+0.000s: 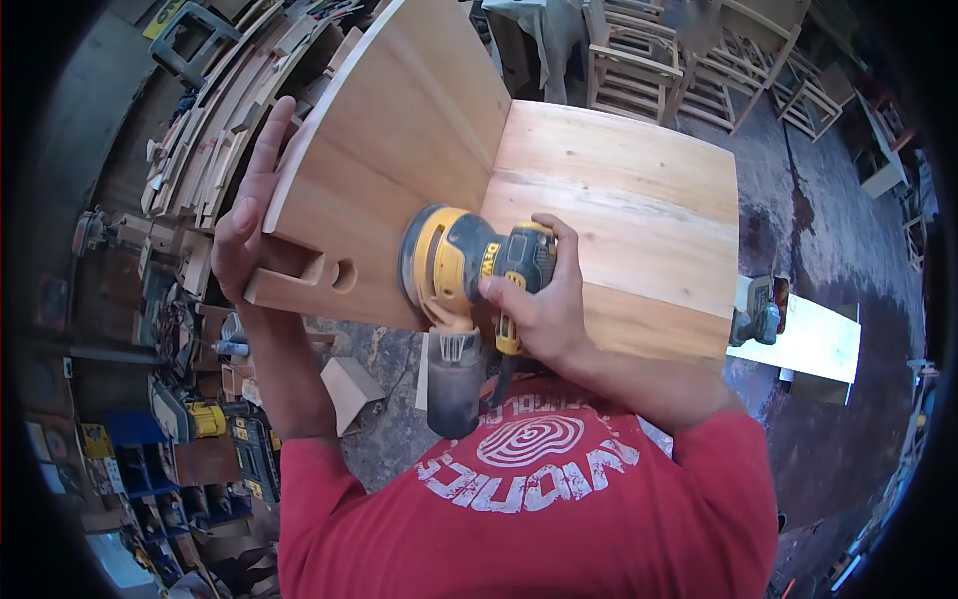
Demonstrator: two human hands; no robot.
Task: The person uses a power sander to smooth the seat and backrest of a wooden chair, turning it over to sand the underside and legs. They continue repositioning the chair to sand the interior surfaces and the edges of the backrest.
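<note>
My right hand is wrapped round a yellow and black DeWalt orbital sander. The sander's round pad lies against the inner face of an upright wooden panel. A dark dust canister hangs below it. My left hand rests at the panel's left edge, beside a notch and a round hole, with its fingers stretched out and partly hidden behind the wood. A second wooden panel meets the first at a corner and spreads out to the right.
Stacked timber offcuts and a grey stool are at the upper left. Wooden chair frames stand at the back. Another power tool sits by a pale board on the right. Tool shelves line the lower left.
</note>
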